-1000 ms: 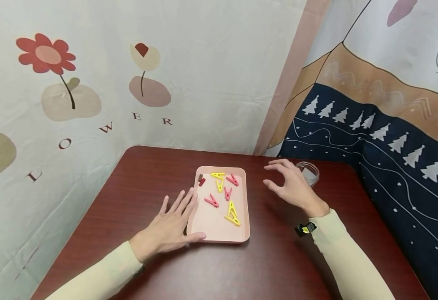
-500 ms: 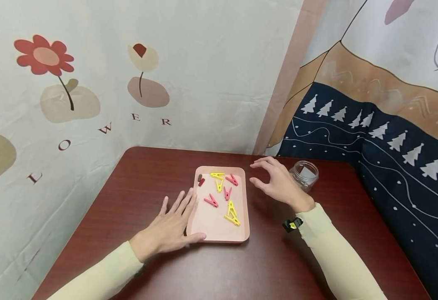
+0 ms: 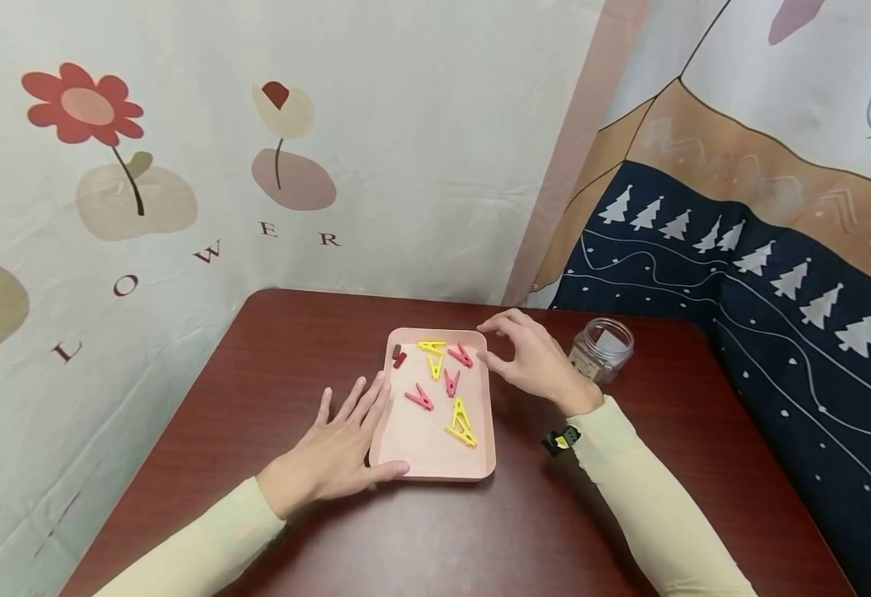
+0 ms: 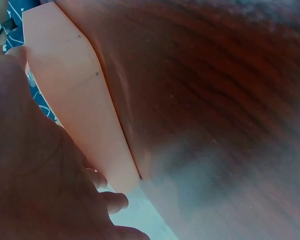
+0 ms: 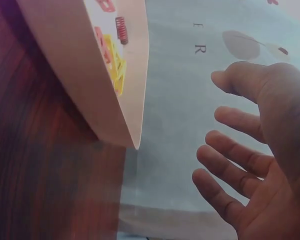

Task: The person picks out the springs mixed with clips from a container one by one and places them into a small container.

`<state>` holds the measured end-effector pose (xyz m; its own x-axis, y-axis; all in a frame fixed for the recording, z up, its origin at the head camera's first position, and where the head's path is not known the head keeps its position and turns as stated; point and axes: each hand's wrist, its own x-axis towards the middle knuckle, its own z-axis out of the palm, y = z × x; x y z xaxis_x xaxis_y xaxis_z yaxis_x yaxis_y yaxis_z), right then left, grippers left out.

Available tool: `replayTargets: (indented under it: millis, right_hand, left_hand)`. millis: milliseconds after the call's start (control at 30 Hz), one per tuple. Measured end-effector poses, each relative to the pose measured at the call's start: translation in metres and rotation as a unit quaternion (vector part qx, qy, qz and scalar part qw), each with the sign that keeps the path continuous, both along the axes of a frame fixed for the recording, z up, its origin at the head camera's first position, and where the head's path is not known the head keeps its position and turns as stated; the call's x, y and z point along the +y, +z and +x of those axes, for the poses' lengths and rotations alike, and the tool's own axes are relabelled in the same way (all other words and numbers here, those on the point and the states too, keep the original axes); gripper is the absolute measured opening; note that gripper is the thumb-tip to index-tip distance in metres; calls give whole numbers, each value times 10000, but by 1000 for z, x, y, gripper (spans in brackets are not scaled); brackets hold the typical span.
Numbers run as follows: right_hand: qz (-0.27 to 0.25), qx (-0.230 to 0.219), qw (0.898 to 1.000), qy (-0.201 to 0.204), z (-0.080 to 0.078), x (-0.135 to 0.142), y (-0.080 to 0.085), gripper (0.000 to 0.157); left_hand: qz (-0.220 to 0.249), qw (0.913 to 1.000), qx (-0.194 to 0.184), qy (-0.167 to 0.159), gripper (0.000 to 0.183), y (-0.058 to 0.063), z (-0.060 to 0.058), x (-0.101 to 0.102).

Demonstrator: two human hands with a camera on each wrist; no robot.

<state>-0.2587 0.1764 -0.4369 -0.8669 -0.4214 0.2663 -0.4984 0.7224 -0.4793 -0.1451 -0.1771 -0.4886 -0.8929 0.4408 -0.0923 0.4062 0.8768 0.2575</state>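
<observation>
A pale pink tray (image 3: 428, 458) lies on the table, holding several yellow clothespins (image 3: 469, 436) and three pink clothespins (image 3: 424, 401). Two small ribbed pieces, one brown and one dark red (image 3: 401, 360), sit in its far left corner. My left hand (image 3: 331, 456) lies along the tray's left side, fingers straight, the thumb over the near left corner. In the left wrist view its fingers border the tray wall (image 4: 85, 95). At the tray's far right corner hovers my right hand (image 3: 536, 361), fingers loosely bent and holding nothing; the right wrist view shows its fingers (image 5: 230, 172) spread apart.
A clear jar (image 3: 601, 350) without a lid, a label on its side, stands right of the tray behind my right wrist. The dark red wooden table (image 3: 279, 348) meets a flower-printed curtain (image 3: 420, 166) at the back and a navy tree-patterned cloth (image 3: 652, 274) at the right.
My right hand has moved left from beside the jar to the tray's far right corner, uncovering more of the jar. The left hand and the clothespins stay where they were.
</observation>
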Motion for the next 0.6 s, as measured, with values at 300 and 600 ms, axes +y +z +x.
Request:
replayTargets:
  millis: [300, 600]
  right_hand:
    - [19, -153, 9997, 200, -7, -26, -3, 41]
    - [186, -411, 9986, 289, -12, -50, -8, 45]
  left_hand:
    - [-24, 10000, -51, 41, 124, 0, -3, 1]
    - [-23, 9999, -132, 34, 123, 1, -2, 2]
